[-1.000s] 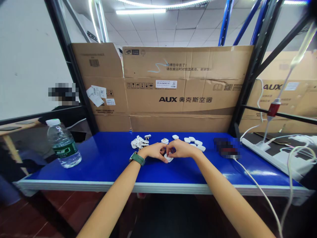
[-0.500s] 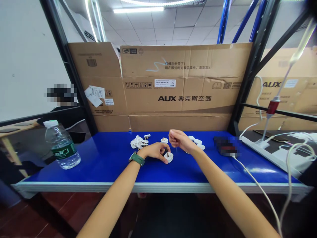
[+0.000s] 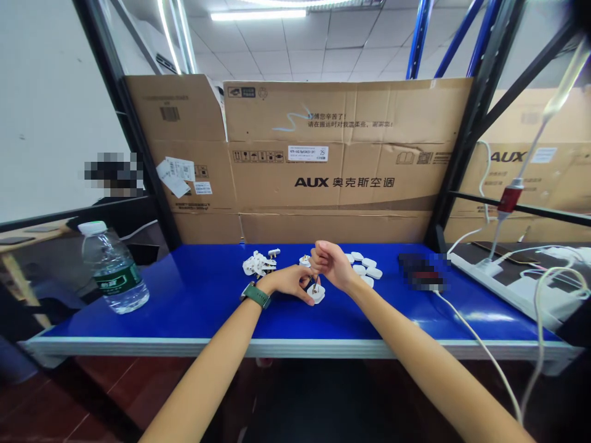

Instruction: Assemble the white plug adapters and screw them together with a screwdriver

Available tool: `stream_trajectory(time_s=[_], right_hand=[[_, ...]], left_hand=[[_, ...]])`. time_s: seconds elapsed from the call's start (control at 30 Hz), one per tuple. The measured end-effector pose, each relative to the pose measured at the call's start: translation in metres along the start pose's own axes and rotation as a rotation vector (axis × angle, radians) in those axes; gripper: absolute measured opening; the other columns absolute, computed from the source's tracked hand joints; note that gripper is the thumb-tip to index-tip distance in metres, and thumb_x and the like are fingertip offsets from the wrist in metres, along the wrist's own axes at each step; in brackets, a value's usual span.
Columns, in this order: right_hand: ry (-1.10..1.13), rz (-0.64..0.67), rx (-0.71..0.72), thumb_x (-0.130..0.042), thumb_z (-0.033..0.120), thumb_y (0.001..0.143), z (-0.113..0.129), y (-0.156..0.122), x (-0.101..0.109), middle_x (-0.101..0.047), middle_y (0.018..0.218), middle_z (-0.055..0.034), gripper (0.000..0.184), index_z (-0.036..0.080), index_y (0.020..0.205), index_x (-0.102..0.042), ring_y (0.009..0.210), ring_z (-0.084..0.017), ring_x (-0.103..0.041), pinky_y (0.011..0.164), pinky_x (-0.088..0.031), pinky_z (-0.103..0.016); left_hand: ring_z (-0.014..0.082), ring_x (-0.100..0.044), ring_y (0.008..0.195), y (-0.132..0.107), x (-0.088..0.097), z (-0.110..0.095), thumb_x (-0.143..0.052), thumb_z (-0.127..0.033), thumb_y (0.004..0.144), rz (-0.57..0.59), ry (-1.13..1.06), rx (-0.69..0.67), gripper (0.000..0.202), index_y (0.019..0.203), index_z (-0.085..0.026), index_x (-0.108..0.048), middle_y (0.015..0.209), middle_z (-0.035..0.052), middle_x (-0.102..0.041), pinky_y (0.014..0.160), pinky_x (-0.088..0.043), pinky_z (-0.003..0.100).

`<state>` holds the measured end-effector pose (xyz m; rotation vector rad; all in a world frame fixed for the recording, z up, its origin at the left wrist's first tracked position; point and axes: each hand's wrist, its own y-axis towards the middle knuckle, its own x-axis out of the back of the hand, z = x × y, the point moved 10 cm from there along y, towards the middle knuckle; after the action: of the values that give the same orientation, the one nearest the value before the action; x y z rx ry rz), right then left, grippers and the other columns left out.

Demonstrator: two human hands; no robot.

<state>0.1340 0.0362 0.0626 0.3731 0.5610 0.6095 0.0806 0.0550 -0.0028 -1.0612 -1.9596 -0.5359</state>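
Observation:
Fingers and thumb of my left hand (image 3: 295, 283) grip the side of a white plug (image 3: 316, 295), which rests on the blue table with its metal pins upward. My right hand (image 3: 329, 264) is closed in a fist above it. From under that fist a thin shaft, seemingly a screwdriver (image 3: 315, 284), points down to the plug; its handle is hidden in my fingers. Just behind my hands sits another white plug part (image 3: 305, 260). A heap of small white plug pieces (image 3: 258, 264) lies to the left. Several white plug covers (image 3: 369, 263) lie beyond my right wrist.
A water bottle (image 3: 117, 271) stands at the table's left end. On the right are a dark, blurred-out device (image 3: 421, 272) with a cable and a white power strip (image 3: 508, 292). A cardboard panel (image 3: 341, 209) closes off the back. A person (image 3: 115, 184) sits beyond the left side.
My right hand has come left and slightly down, bringing the thin shaft from beside the plug onto it. My left hand keeps its hold on the plug.

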Motion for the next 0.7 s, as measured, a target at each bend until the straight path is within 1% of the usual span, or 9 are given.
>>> stream_trajectory(time_s=[0.13,0.3,0.5,0.63,0.7], right_hand=[[-0.023,0.008,-0.02,-0.067,0.043,0.087,-0.0061,0.0001,-0.0003,-0.023,0.058,0.0064,0.047,0.021,0.062,-0.033,0.051,-0.009,-0.018,0.049,-0.016,-0.025],[-0.054,0.023,-0.027,-0.067,0.043,0.087,-0.0087,0.0002,-0.0024,-0.024,0.058,0.0063,0.048,0.02,0.062,-0.033,0.051,-0.008,-0.019,0.049,-0.016,-0.025],[-0.062,0.024,0.007,-0.065,0.041,0.09,-0.0035,-0.0001,-0.0023,-0.024,0.059,0.0063,0.046,0.02,0.064,-0.033,0.052,-0.008,-0.019,0.049,-0.016,-0.025],[-0.079,0.019,0.006,-0.066,0.042,0.089,-0.0029,-0.0005,-0.0019,-0.025,0.059,0.0063,0.046,0.02,0.064,-0.034,0.052,-0.008,-0.019,0.049,-0.015,-0.025],[-0.092,0.021,-0.009,-0.067,0.044,0.088,-0.0049,-0.0006,-0.0026,-0.025,0.059,0.0064,0.048,0.021,0.063,-0.034,0.051,-0.008,-0.019,0.049,-0.015,-0.025]], left_hand=[[0.0093,-0.04,0.058,0.0014,-0.0007,0.0031,-0.088,-0.051,0.063,-0.006,0.011,-0.012,0.06,0.112,-0.022,-0.071,0.065,-0.0079,-0.041,0.055,-0.029,0.023],[0.0087,-0.037,0.055,0.0031,0.0,0.0079,-0.089,-0.052,0.062,-0.031,0.007,-0.004,0.056,0.103,-0.019,-0.071,0.062,-0.0085,-0.04,0.055,-0.027,0.024],[0.0091,-0.038,0.057,0.0017,-0.0004,0.0027,-0.088,-0.051,0.064,-0.008,0.008,-0.007,0.059,0.112,-0.022,-0.071,0.065,-0.0081,-0.04,0.055,-0.028,0.024],[0.0093,-0.039,0.058,0.0017,-0.0005,0.0013,-0.088,-0.05,0.064,0.0,0.011,-0.013,0.057,0.111,-0.022,-0.07,0.065,-0.0083,-0.04,0.055,-0.029,0.024],[0.0091,-0.038,0.057,0.0023,-0.0003,0.0034,-0.089,-0.05,0.063,-0.01,0.008,-0.013,0.056,0.107,-0.021,-0.07,0.065,-0.0083,-0.041,0.055,-0.029,0.024]])
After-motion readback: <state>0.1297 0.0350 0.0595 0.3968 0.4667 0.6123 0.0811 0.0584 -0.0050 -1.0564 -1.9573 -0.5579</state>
